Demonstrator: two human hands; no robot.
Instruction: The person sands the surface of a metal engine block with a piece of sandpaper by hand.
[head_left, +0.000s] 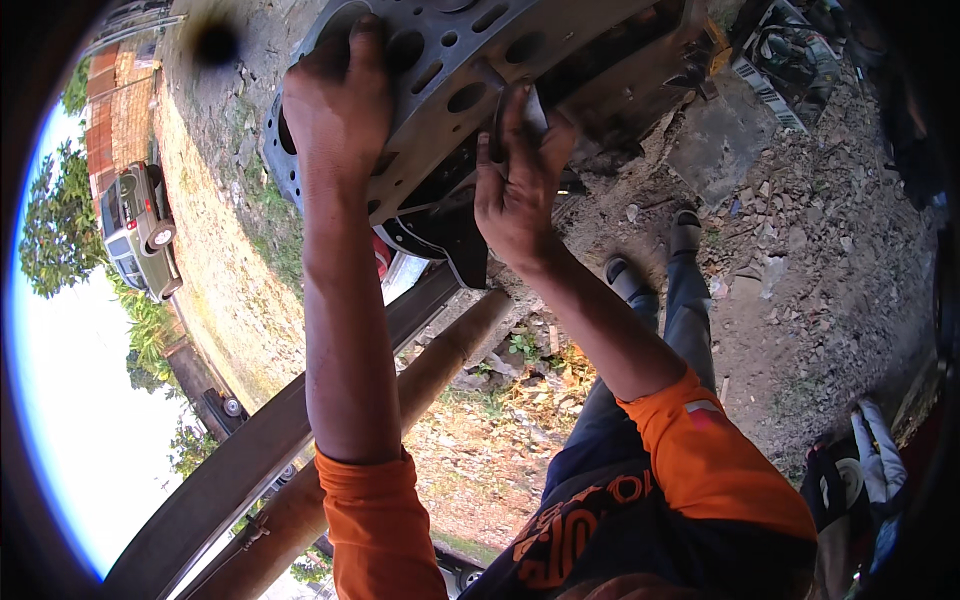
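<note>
A large grey metal engine block [470, 60], its flat face full of round holes and slots, fills the top middle. My left hand [340, 110] is closed over its left edge, fingers by a big round opening and mostly hidden, thumb pointing up along the face. Close to the block's lower edge, my right hand [525, 170] is closed around a small flat piece [537, 108], pale on one side; its kind cannot be made out. Beneath the block hangs a dark curved metal plate [462, 250], just left of my right wrist.
A metal beam [250, 440] and a rusty round pole [450, 345] run diagonally below the block. Broken stones cover the ground [800, 240] at right, near a crate-like object [785, 60]. A person's clothed legs [875, 450] show at lower right. A parked car [137, 230] stands far left.
</note>
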